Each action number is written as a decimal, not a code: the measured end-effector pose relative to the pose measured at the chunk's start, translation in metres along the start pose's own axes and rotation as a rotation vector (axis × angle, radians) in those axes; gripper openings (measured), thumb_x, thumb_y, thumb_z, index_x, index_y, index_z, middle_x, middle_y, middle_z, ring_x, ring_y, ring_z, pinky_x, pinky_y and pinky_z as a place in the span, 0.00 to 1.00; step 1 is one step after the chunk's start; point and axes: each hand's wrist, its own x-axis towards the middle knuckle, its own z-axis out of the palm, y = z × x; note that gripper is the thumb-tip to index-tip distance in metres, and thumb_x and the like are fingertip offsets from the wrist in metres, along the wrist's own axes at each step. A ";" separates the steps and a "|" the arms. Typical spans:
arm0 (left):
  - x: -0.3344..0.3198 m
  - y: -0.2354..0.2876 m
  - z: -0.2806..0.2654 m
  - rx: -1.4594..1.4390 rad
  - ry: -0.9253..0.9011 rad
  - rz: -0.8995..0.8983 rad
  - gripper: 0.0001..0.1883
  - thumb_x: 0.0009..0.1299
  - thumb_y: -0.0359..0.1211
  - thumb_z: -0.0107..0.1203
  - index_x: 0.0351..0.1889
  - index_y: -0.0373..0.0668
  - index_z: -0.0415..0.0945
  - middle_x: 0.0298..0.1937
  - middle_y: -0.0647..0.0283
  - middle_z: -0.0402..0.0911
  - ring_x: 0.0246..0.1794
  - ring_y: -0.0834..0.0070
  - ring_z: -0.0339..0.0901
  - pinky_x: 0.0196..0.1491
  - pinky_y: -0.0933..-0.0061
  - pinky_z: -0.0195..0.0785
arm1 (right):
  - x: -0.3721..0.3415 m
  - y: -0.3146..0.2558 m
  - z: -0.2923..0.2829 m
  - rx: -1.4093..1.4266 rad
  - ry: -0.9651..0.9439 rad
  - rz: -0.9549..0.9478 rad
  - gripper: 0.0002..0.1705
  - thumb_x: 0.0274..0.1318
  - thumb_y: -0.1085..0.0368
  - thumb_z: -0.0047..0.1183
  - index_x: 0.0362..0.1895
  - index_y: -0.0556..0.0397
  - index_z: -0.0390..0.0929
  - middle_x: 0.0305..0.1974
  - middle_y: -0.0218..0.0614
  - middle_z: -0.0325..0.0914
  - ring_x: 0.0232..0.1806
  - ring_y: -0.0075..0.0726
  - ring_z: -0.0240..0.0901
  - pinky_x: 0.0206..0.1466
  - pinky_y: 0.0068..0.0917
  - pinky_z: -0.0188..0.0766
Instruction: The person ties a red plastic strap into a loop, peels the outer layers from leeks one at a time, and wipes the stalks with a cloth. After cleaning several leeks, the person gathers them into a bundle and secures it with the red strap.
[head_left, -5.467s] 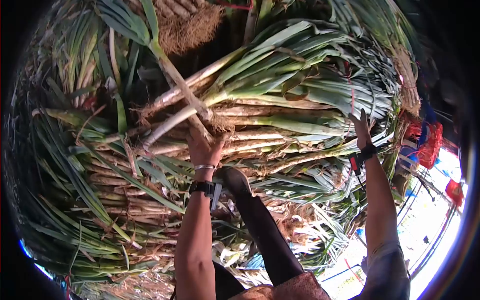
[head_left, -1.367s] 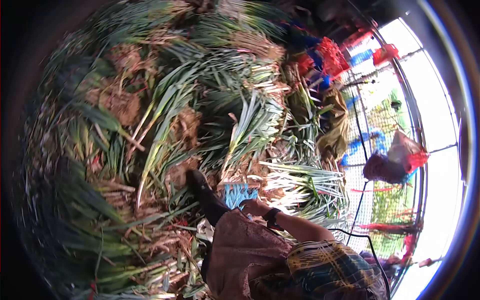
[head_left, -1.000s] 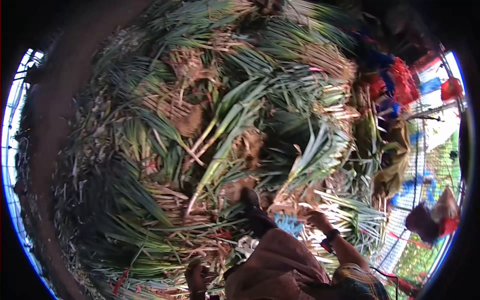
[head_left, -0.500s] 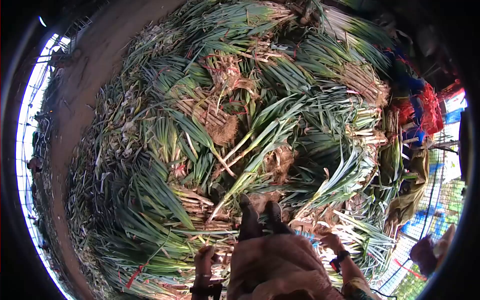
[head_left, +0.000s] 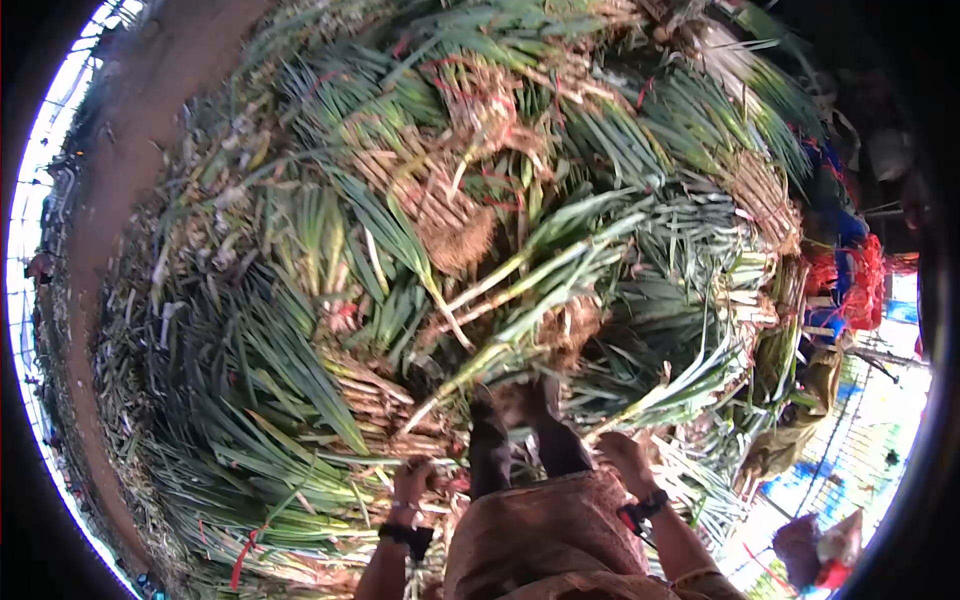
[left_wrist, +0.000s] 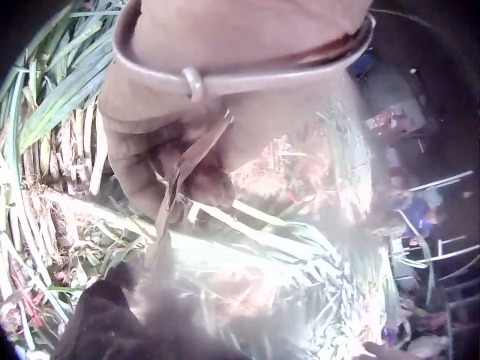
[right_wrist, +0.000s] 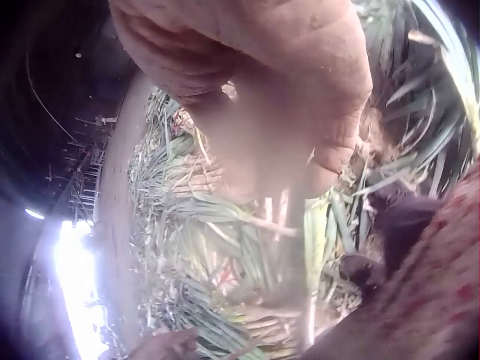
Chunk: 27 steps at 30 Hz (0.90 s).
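Note:
Both hands hang low beside the apron (head_left: 545, 525), over a floor heaped with leeks. My left hand (head_left: 413, 482), with a bangle at the wrist, has loosely curled fingers. In the left wrist view a dry, brown leaf strip (left_wrist: 196, 154) lies across those fingers. My right hand (head_left: 626, 462) hangs on the apron's other side, its fingers bent downward; the middle of the right wrist view is blurred over them. Several loose leeks (head_left: 500, 345) lie crosswise just ahead of the feet, and a root-ended bundle of leeks (head_left: 455, 225) is beyond them.
More leek bundles (head_left: 750, 190) lie all around. Bare brown ground (head_left: 120, 200) runs along the left. At the right are red netting (head_left: 862, 285), a tan sack (head_left: 805, 405) and a mesh fence (head_left: 840, 470). Both dark-clad legs (head_left: 490, 445) stand among the leeks.
Earlier the left hand gripped a leek with the right reaching over the leaves. The view has since pulled back, the right hand has left the blue strands, and both hands hang by the apron.

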 end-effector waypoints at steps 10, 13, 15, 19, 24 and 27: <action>0.277 -0.085 0.090 0.607 -0.193 0.464 0.27 0.55 0.39 0.57 0.51 0.38 0.65 0.47 0.47 0.72 0.45 0.56 0.71 0.48 0.63 0.66 | 0.093 0.061 0.074 0.684 -0.055 0.403 0.18 0.56 0.68 0.47 0.52 0.59 0.67 0.42 0.38 0.75 0.40 0.32 0.74 0.46 0.25 0.71; 0.305 -0.062 0.140 1.215 0.007 0.413 0.34 0.47 0.41 0.63 0.52 0.37 0.64 0.48 0.45 0.70 0.49 0.51 0.68 0.53 0.59 0.61 | 0.102 0.083 0.059 0.848 -0.103 0.429 0.20 0.59 0.66 0.42 0.56 0.57 0.63 0.47 0.43 0.71 0.47 0.41 0.70 0.52 0.36 0.67; 0.345 -0.090 0.147 1.281 0.110 0.440 0.39 0.43 0.43 0.66 0.52 0.38 0.63 0.48 0.46 0.70 0.49 0.49 0.67 0.53 0.57 0.62 | 0.107 0.096 0.049 0.948 -0.127 0.393 0.22 0.60 0.66 0.39 0.59 0.57 0.58 0.51 0.47 0.66 0.52 0.48 0.65 0.56 0.47 0.62; 0.396 -0.132 0.145 1.391 -0.013 0.076 0.34 0.48 0.47 0.62 0.50 0.40 0.66 0.47 0.49 0.72 0.47 0.52 0.70 0.49 0.58 0.65 | 0.114 0.096 0.034 0.972 -0.134 0.428 0.24 0.59 0.62 0.43 0.59 0.53 0.59 0.48 0.47 0.69 0.50 0.48 0.67 0.53 0.51 0.64; 0.323 -0.154 0.142 1.123 -0.109 0.415 0.25 0.50 0.51 0.60 0.37 0.41 0.76 0.30 0.52 0.78 0.31 0.55 0.76 0.35 0.62 0.71 | 0.117 0.111 0.021 1.092 -0.199 0.384 0.24 0.60 0.66 0.39 0.61 0.57 0.55 0.53 0.53 0.65 0.52 0.52 0.66 0.56 0.49 0.61; 0.232 -0.114 0.157 0.960 -0.279 0.693 0.20 0.54 0.43 0.62 0.39 0.40 0.74 0.30 0.55 0.76 0.28 0.60 0.76 0.31 0.64 0.71 | 0.122 0.095 0.020 0.991 -0.221 0.372 0.24 0.60 0.68 0.39 0.61 0.56 0.55 0.52 0.48 0.66 0.52 0.49 0.66 0.54 0.45 0.64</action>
